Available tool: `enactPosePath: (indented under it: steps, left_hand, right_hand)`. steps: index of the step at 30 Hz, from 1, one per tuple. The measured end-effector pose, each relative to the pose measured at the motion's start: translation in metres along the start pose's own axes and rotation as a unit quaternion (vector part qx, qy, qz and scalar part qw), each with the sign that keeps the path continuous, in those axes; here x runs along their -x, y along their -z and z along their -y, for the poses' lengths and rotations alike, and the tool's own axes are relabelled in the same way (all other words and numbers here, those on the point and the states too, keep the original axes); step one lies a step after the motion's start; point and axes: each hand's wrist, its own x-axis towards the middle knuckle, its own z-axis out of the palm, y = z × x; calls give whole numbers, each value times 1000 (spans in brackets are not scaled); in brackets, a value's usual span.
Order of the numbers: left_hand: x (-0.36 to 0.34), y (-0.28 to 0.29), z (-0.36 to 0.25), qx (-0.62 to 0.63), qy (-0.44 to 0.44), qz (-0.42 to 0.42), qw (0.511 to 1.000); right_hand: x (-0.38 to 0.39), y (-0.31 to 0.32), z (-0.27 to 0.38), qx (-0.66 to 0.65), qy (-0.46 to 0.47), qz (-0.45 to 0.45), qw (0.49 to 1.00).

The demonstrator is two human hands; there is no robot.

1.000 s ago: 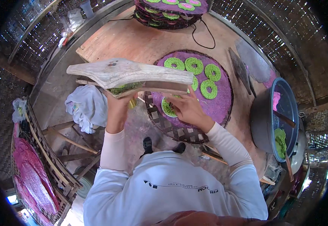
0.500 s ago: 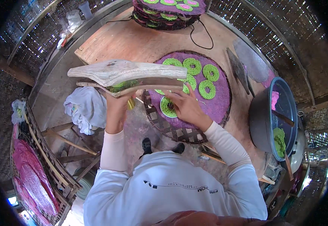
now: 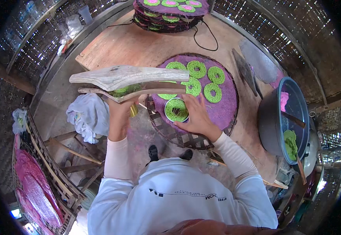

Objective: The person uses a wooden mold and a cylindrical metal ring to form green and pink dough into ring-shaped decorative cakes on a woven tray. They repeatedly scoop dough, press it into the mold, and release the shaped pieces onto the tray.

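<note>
My left hand (image 3: 120, 113) is closed around the lower arm of a two-armed wooden press (image 3: 129, 76), with green dough (image 3: 128, 90) between its arms. A brass-coloured cylinder (image 3: 133, 110) shows beneath the press, partly hidden by that hand. My right hand (image 3: 200, 119) curves around the right side of a thin round ring mould (image 3: 165, 112), thumb at its near edge. Inside the mould lies a ring of green dough strands (image 3: 171, 114). It rests on the purple cloth (image 3: 221, 111) of a round woven tray (image 3: 166, 135), beside several finished green rings (image 3: 213, 92).
A stack of trays with green and pink rings (image 3: 170, 17) stands at the far end of the wooden table (image 3: 115, 43). At right is a deep tub (image 3: 266, 125) with pink and green dough. A white cloth (image 3: 88, 115) lies at left; a dark flat tool (image 3: 244, 72) lies right of the tray.
My right hand's fingers have moved off the dough inside the mould and now wrap its right side, leaving the green ring in fuller view. My left hand and the press stay nearly still.
</note>
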Motion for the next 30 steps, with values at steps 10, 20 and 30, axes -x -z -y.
enactPosePath:
  steps: [10,20,30]
  left_hand:
    - [3,-13,-4,5,26,10,1000]
    - [4,-44,14,-36,4,121,992]
    - [-44,-156,-30,43,-308,434,846]
  right_hand:
    - [26,28,-37,-108,-106,-59,987]
    - [35,47,-55,-242,-95,-118,958]
    - [44,194,-5,-441,-163,165,867]
